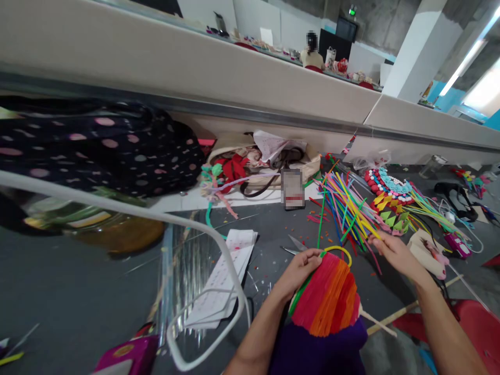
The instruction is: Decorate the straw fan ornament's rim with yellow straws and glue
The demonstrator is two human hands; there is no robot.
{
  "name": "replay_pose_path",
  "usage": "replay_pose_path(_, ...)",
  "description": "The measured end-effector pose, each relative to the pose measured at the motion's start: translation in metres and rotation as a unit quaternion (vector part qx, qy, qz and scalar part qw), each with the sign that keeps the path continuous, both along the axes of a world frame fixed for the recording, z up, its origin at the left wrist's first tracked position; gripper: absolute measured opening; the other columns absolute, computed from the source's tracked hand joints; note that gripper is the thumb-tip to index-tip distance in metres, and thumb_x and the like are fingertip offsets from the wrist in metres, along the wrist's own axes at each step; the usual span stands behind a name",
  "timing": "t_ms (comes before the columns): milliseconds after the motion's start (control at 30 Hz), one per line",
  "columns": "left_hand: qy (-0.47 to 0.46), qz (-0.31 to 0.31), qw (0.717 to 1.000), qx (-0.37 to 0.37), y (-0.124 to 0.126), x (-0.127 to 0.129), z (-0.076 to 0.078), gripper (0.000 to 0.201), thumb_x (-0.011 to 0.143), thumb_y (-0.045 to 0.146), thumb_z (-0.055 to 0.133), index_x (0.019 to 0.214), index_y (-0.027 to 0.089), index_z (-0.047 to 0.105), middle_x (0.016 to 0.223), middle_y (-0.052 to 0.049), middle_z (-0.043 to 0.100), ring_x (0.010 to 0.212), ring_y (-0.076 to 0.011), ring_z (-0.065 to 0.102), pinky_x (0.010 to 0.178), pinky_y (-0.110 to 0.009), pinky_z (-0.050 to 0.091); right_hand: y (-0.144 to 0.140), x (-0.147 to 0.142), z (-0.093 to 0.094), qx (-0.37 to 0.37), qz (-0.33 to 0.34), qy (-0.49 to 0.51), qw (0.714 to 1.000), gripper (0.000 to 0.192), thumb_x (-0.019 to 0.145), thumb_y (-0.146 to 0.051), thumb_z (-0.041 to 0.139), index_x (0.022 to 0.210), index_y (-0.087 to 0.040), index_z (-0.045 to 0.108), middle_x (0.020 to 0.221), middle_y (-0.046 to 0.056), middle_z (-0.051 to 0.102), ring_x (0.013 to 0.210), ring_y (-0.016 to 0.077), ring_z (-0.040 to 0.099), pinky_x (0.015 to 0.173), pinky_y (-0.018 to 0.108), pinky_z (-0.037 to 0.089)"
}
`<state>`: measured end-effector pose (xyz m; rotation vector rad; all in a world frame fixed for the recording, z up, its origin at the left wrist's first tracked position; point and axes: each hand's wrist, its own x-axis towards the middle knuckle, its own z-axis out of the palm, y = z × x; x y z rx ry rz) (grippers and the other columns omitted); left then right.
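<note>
My left hand is closed on the upper left edge of a rounded craft piece covered in red, pink and orange pipe cleaner rows. Green pipe cleaner lines its left edge, and a yellow loop sticks up from its top. The piece rests above my dark purple lap. To the right, my right hand pinches the near end of a yellow pipe cleaner at the edge of a loose multicoloured pipe cleaner pile. Scissors lie just beyond my left hand, partly hidden.
A white tube frame crosses the left foreground. Paper sheets, clear sticks and a phone-like object lie on the dark table. Behind are a polka-dot bag, a canvas bag and a low partition; a person sits beyond.
</note>
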<state>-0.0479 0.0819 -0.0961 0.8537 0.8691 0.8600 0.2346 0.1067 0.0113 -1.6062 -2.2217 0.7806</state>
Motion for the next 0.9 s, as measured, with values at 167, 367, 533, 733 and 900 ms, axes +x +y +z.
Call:
replay_pose_path(167,-0.040,-0.004,0.999,0.009,-0.003,0.001,0.006,0.046,0.070,0.045,0.074,0.105,0.017,0.064,0.089,-0.005,0.071,0.081,-0.0193,0.064,0.075,-0.028,0.046,-0.026,-0.025,-0.017,-0.134,0.098,0.086,0.982,0.022,0.095,-0.036,0.043,0.094,-0.020,0.059,0.072,-0.002,0.057,0.067,0.0140,0.055,0.063,0.022,0.040)
replay_pose_path(367,-0.043,0.004,0.999,-0.019,-0.004,-0.001,0.012,0.042,0.069,0.041,0.077,0.102,0.017,0.064,0.087,-0.004,0.071,0.077,-0.0179,0.064,0.071,-0.026,0.046,-0.019,-0.026,-0.033,-0.127,0.097,0.083,0.984,0.034,0.096,-0.039,0.041,0.078,-0.017,0.059,0.065,-0.003,0.053,0.060,0.0116,0.049,0.057,0.021,0.034)
replay_pose_path(533,-0.050,0.003,0.999,-0.005,-0.004,-0.001,0.013,0.042,0.069,0.041,0.076,0.101,0.016,0.064,0.089,-0.006,0.071,0.079,-0.0185,0.064,0.073,-0.027,0.046,-0.011,-0.016,-0.041,-0.104,0.064,0.067,0.990,0.032,0.095,-0.038,0.042,0.083,-0.017,0.064,0.064,-0.002,0.055,0.059,0.0119,0.048,0.054,0.020,0.032)
replay_pose_path(733,0.038,0.056,0.998,0.009,-0.002,0.002,0.009,0.041,0.070,0.048,0.072,0.093,0.014,0.069,0.074,-0.003,0.069,0.065,-0.0159,0.059,0.059,-0.023,0.041,-0.008,-0.022,-0.046,-0.084,0.063,0.072,0.992,0.034,0.094,-0.039,0.043,0.073,-0.018,0.060,0.062,-0.002,0.054,0.059,0.0123,0.048,0.053,0.020,0.032)
replay_pose_path(900,0.059,0.088,0.994,0.006,0.000,0.002,0.006,0.035,0.070,0.047,0.072,0.084,0.014,0.071,0.068,-0.002,0.069,0.059,-0.0147,0.057,0.055,-0.023,0.039,-0.005,-0.023,-0.042,-0.064,0.061,0.067,0.994,0.034,0.095,-0.038,0.040,0.080,-0.019,0.063,0.070,0.000,0.061,0.066,0.0149,0.056,0.062,0.023,0.040)
